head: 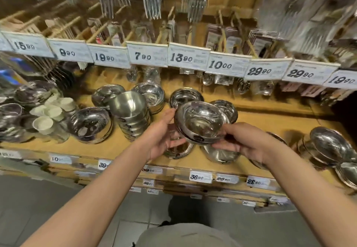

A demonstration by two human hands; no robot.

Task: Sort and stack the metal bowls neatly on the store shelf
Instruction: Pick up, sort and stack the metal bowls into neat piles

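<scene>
Both hands, left (163,136) and right (244,143), grip a tilted bowl (201,123) above the shelf (270,123). It is perhaps two nested bowls; blur hides that.

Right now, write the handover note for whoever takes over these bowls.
Left hand and right hand together grip a small stack of metal bowls, tilted, above the shelf.
Done: a tall nested stack stands left of the hands.
Left: loose bowls under the hands, behind them, and a leaning pile at far right need sorting; set the held stack down.
</scene>
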